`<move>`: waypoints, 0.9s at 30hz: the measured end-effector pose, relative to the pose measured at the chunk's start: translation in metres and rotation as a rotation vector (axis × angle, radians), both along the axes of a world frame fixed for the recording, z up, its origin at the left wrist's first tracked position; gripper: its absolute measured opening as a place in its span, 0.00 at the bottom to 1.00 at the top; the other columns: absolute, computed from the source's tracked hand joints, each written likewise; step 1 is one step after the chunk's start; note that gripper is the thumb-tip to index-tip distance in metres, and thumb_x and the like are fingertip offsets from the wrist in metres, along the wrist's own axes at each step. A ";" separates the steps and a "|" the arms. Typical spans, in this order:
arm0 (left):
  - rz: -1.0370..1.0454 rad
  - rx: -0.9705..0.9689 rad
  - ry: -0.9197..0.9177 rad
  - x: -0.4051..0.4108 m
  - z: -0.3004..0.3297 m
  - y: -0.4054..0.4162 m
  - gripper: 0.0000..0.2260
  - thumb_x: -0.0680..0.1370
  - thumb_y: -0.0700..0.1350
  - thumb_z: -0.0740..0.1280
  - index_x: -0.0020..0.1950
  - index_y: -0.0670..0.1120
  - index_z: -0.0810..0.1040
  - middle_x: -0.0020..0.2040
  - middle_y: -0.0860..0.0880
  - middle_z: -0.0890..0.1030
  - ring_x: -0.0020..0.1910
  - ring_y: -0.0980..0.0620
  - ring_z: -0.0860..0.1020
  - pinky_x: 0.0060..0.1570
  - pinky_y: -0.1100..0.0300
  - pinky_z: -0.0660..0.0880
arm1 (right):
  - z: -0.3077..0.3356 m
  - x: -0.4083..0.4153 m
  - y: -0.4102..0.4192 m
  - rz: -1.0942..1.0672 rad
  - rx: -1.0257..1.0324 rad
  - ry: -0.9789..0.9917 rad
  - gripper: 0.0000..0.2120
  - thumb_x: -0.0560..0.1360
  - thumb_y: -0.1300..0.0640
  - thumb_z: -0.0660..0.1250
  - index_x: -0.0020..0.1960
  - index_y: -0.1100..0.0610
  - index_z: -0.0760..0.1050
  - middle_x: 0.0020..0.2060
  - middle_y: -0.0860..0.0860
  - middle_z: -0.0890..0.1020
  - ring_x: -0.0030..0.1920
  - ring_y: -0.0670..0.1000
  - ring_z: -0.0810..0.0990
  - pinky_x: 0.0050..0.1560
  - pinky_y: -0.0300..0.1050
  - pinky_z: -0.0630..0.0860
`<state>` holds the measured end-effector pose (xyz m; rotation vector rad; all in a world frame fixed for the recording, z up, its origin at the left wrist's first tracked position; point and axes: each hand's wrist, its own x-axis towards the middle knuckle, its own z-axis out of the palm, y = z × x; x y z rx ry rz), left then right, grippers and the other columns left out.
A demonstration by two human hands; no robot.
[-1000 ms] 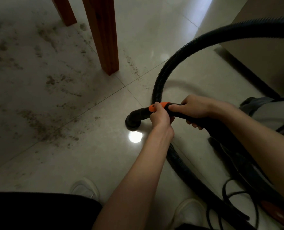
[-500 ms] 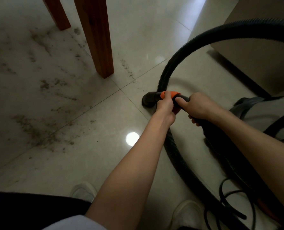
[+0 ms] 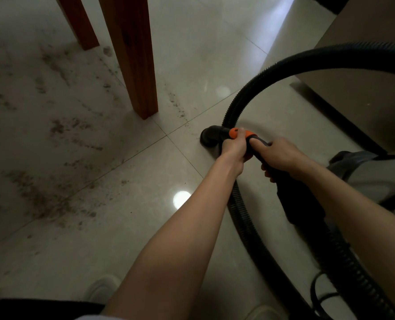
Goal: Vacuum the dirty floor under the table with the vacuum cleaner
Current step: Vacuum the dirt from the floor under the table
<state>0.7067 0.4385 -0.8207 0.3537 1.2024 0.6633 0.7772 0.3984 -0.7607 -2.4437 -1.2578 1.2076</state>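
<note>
No text, label, brand, number or sign can be read anywhere in the view.
</note>
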 end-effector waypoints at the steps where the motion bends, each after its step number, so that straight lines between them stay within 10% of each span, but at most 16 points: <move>1: 0.008 0.004 0.008 -0.002 -0.004 0.002 0.21 0.81 0.50 0.59 0.65 0.35 0.69 0.53 0.40 0.76 0.51 0.44 0.77 0.57 0.53 0.76 | -0.002 -0.001 0.002 -0.002 -0.008 0.022 0.25 0.80 0.43 0.58 0.49 0.67 0.74 0.32 0.57 0.76 0.27 0.52 0.75 0.25 0.41 0.72; 16: -0.010 0.058 0.081 -0.014 -0.014 0.051 0.20 0.81 0.50 0.58 0.66 0.37 0.68 0.55 0.40 0.76 0.51 0.45 0.76 0.55 0.52 0.76 | -0.021 -0.013 0.040 -0.033 0.059 0.084 0.21 0.79 0.44 0.58 0.42 0.62 0.71 0.31 0.56 0.75 0.26 0.52 0.74 0.24 0.40 0.71; 27: -0.059 0.021 0.079 -0.028 -0.012 0.051 0.11 0.82 0.48 0.56 0.44 0.43 0.69 0.40 0.43 0.74 0.37 0.48 0.74 0.40 0.55 0.74 | -0.029 -0.013 0.033 -0.098 0.052 0.465 0.24 0.80 0.46 0.58 0.44 0.68 0.73 0.27 0.58 0.74 0.24 0.54 0.73 0.24 0.42 0.72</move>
